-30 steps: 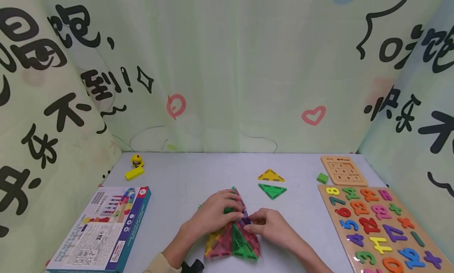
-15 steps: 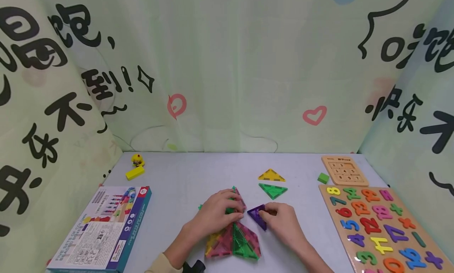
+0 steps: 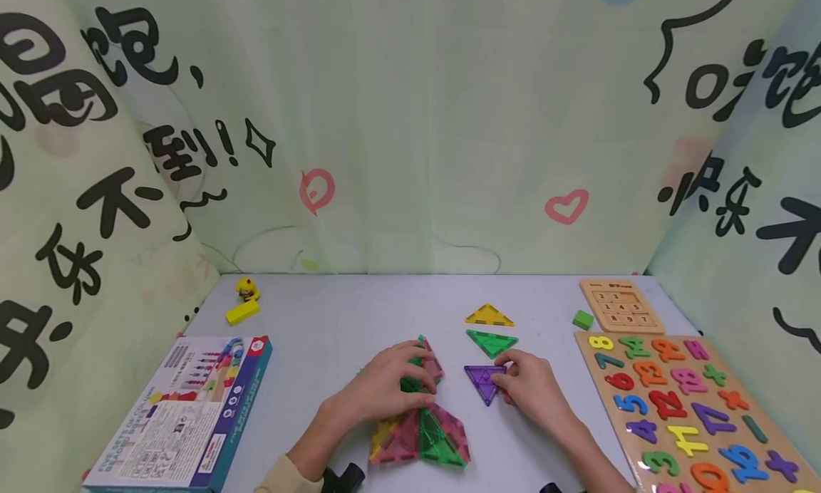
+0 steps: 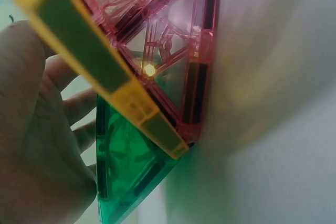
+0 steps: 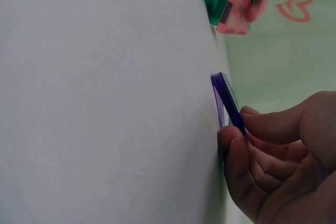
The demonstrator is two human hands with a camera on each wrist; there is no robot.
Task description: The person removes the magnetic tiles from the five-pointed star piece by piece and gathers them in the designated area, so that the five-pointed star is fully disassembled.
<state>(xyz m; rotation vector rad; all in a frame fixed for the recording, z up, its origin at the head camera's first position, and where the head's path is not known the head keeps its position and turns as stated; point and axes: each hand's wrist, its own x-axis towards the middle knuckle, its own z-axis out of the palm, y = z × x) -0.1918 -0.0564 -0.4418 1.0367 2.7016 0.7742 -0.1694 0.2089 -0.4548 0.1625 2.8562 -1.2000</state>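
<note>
My right hand (image 3: 532, 386) pinches a purple triangular magnetic tile (image 3: 481, 382) between thumb and fingers, low over the white table. Seen edge-on in the right wrist view, that purple tile (image 5: 228, 98) is tilted. To its left, my left hand (image 3: 388, 382) holds a structure of magnetic tiles (image 3: 439, 442), fingers over its far part and thumb across the near side. Red, green and yellow triangles make up this structure; the hand hides its middle. A yellow tile (image 4: 84, 45) stands edge-on in the left wrist view, beside a red tile (image 4: 195, 85) and a green tile (image 4: 126, 156).
Beyond the right hand lie a yellow triangle tile (image 3: 489, 315) and a green triangle tile (image 3: 491, 343). A box (image 3: 186, 414) is at left, a number board (image 3: 702, 425) at right, with a wooden puzzle (image 3: 623, 309) and green block (image 3: 583, 320) behind. A yellow block (image 3: 242, 312) lies back left.
My right hand has pulled the purple tile off the structure and carried it right, turning it flatter toward the loose green triangle. The left hand has stayed on the structure.
</note>
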